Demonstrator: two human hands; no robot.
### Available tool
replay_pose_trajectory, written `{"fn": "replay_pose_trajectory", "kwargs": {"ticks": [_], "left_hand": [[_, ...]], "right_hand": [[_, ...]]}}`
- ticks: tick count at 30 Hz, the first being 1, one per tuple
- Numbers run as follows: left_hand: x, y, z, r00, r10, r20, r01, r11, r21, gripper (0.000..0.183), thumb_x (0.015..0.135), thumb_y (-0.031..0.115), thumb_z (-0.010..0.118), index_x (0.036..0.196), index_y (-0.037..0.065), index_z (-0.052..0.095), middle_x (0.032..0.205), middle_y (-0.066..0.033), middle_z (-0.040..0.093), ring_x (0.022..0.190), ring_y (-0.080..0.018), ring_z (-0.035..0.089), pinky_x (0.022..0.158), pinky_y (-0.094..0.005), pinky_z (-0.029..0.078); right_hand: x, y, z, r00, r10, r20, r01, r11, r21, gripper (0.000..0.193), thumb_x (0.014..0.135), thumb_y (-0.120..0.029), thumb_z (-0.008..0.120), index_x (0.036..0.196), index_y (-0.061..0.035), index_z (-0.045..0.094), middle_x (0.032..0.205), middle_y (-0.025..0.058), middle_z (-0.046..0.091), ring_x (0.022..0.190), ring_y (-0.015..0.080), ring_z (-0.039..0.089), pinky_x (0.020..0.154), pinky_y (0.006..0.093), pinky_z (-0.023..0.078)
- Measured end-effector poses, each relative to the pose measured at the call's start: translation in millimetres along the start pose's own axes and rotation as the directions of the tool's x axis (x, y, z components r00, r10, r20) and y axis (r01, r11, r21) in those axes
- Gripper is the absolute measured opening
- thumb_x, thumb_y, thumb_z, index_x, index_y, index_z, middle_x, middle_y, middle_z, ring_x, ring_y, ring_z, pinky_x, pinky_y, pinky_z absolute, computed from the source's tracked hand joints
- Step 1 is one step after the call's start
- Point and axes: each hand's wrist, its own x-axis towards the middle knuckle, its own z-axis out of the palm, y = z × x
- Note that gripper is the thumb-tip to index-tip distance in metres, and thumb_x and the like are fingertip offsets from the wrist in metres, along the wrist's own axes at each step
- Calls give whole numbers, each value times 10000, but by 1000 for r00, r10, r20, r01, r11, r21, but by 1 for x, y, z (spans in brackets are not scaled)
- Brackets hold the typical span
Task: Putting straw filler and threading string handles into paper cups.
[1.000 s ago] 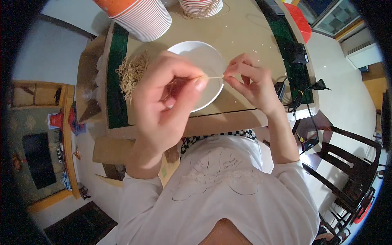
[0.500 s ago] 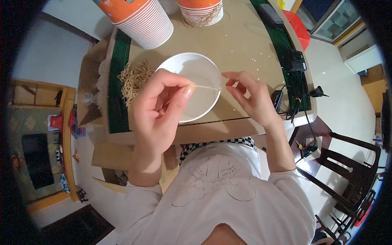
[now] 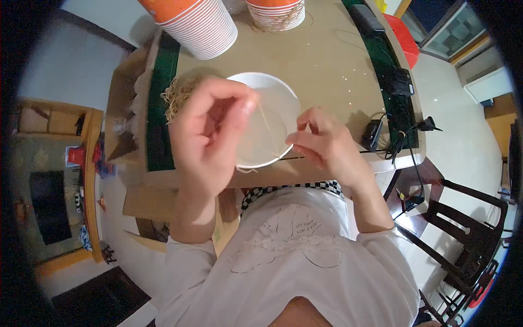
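My left hand (image 3: 215, 131) is closed in a pinch on a thin tan cord (image 3: 265, 117), which slants down across the mouth of a white paper tub (image 3: 251, 150). My right hand (image 3: 327, 139) is at the tub's right rim, thumb and forefinger pinched together. The cord's lower end, seemingly knotted, lies close to those fingertips; whether they grip it cannot be made out. A tangled heap of tan cords (image 3: 175, 99) rests beyond my left hand, partly hidden by it. A short loop of cord shows below the tub's near rim.
At the back stand a tall stack of orange and white paper tubs (image 3: 204, 32) and a shorter stack (image 3: 277, 16) with cords draped on it. Black adapters (image 3: 400, 82) and cables (image 3: 400, 139) lie along the table's right side. A dark chair (image 3: 463, 223) stands right.
My right hand has come down and left to the tub's rim, its fingers drawing together. The cord has swung from nearly level to a steep downward slant. The view has shifted slightly.
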Motion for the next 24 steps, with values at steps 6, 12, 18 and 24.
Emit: {"fn": "replay_pose_trajectory", "kwargs": {"ticks": [6, 12, 18, 24], "left_hand": [[2, -41, -47, 919, 53, -391, 19, 984, 177, 42, 928, 34, 569, 936, 27, 610, 841, 38, 582, 697, -13, 469, 607, -166, 373], [-61, -76, -80, 870, -144, -471, 224, 967, 118, 35, 923, 34, 566, 928, 50, 597, 806, 57, 544, 701, -14, 454, 612, -169, 363], [-107, -131, -61, 888, -454, -74, 445, 808, 387, 116, 884, 51, 618, 985, 52, 558, 870, -25, 565, 788, -143, 551, 707, -279, 455], [-90, -131, -15, 976, -136, -171, 176, 953, 247, 325, 793, 60, 715, 1074, 48, 551, 1044, -109, 599, 920, -228, 614, 770, -355, 494]], "right_hand": [[5, -18, -15, 997, -69, 37, 75, 976, -206, 311, 654, -39, 667, 961, -84, 679, 825, 53, 622, 728, 238, 606, 593, 338, 504], [12, -18, -7, 995, 56, -82, -83, 918, -387, 204, 733, -106, 662, 936, -126, 662, 760, 41, 583, 700, 222, 604, 544, 351, 491], [15, -21, 19, 986, 64, -155, -118, 923, -365, 109, 771, -144, 679, 869, -115, 640, 713, 54, 565, 648, 243, 596, 518, 372, 473], [18, -26, 25, 999, 36, -34, -47, 902, -430, 135, 762, -154, 685, 753, -101, 561, 665, 52, 545, 624, 230, 585, 497, 379, 455]]}}
